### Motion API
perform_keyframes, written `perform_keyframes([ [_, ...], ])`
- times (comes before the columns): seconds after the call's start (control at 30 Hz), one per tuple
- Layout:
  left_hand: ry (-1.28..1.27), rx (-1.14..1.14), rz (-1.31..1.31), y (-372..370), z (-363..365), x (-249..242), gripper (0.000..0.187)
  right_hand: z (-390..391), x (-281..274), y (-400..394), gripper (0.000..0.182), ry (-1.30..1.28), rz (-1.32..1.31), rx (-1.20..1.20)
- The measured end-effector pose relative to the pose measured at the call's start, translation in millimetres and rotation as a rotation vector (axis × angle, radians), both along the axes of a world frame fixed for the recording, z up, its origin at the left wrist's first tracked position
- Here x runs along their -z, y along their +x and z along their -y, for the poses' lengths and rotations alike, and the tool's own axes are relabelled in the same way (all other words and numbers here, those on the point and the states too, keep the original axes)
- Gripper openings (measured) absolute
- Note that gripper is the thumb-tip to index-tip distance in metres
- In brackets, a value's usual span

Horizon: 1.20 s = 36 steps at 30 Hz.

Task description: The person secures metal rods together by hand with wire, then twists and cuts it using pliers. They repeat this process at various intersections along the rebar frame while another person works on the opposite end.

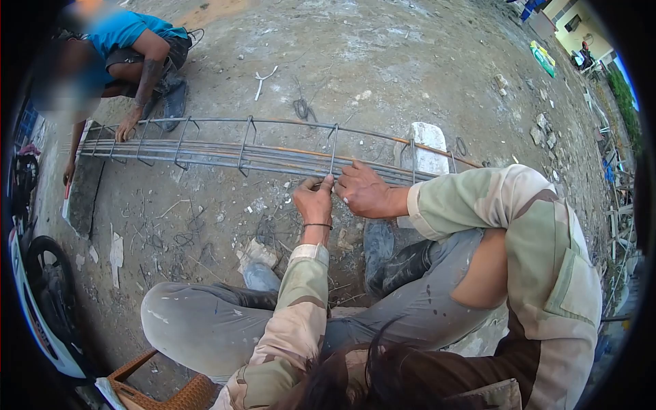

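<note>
My left hand pinches one stirrup.
My right hand, nearer the white block, curls at the lower bars; whether it grips, I can't tell. The rebar cage lies just beyond both hands, its long axis crossing the block.

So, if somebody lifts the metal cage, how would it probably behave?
The cage is probably heavy, having several long metal bars. It may sag somewhat, being long and slim. It seems unlikely to roll, since its hoops look angular.
</note>
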<state>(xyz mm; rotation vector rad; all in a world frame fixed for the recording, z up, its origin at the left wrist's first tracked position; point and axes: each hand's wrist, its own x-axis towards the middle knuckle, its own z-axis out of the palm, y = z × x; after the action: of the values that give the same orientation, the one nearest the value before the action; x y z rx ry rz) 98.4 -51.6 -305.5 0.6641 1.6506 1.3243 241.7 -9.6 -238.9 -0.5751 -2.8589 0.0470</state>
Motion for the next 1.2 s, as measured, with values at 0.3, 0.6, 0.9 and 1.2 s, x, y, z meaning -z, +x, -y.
perform_keyframes([
  [0.3,0.042,0.028,0.301,-5,0,17,0.016,-70,-23,54,0.04,-0.759,0.067,0.64],
  [0.6,0.097,0.075,0.625,-10,1,18,0.018,-82,1,59,0.033,-1.496,0.157,0.691],
  [0.9,-0.009,0.151,0.389,-19,0,17,0.014,-77,-12,59,0.034,-1.238,0.25,0.602],
  [1.2,0.005,0.095,0.468,-15,-2,3,0.017,-75,-10,63,0.037,-1.241,0.201,0.566],
])
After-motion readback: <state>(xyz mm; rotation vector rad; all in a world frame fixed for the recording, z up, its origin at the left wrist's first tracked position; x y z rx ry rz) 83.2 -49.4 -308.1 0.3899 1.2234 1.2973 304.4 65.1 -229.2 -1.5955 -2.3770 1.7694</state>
